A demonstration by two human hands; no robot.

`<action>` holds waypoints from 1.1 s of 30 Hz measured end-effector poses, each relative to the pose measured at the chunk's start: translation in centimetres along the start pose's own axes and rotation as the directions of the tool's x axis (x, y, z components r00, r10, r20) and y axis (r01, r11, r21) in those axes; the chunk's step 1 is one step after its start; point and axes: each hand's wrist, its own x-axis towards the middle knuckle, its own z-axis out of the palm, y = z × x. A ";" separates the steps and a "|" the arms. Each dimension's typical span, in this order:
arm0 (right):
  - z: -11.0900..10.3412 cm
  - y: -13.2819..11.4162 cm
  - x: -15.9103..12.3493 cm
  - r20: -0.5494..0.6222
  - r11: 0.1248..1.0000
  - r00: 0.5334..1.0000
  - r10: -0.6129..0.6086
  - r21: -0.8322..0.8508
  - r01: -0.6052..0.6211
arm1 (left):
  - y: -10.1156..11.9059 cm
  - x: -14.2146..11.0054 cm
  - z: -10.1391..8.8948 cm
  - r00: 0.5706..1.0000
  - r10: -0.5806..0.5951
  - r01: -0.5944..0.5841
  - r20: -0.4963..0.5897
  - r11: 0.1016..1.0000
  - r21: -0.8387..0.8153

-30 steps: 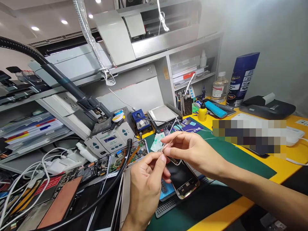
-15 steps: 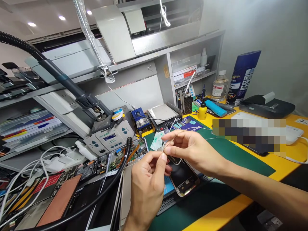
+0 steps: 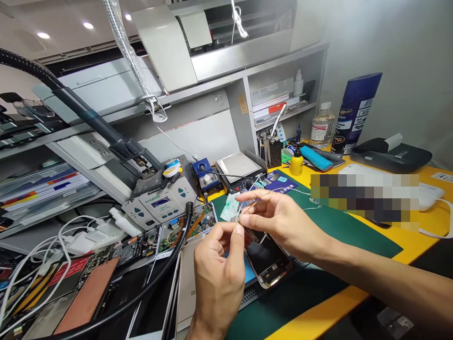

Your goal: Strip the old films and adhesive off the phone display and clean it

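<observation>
Over the workbench, my left hand (image 3: 221,267) pinches a thin white cable (image 3: 264,239) between thumb and forefinger. My right hand (image 3: 283,219) meets it fingertip to fingertip, its thumb and forefinger closed on the same cable. A thin dark strand also runs by the right fingers. The cable's end is too small and too covered to make out. Part of the cable hangs in a loop below the right hand. Under both hands lies an opened smartphone (image 3: 271,269), its dark inner side up, on a blue pad (image 3: 250,269); the hands hide its upper part.
Left of my hands are a gold phone back (image 3: 186,278), a tray of circuit boards (image 3: 170,238) and a black hose (image 3: 152,283). Behind stand a grey soldering station (image 3: 163,205) and a yellow bottle (image 3: 297,163). A green mat (image 3: 354,231) covers the yellow bench.
The view has shifted slightly. Both hands keep their pinch on the cable, with only small finger movement; the left hand sits a touch lower against the phone.
</observation>
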 end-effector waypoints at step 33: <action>-0.4 -0.8 0.1 -0.035 0.971 0.993 0.116 0.216 -0.106 | 0.0 -0.1 0.5 0.998 -0.068 0.069 0.012 0.971 -0.228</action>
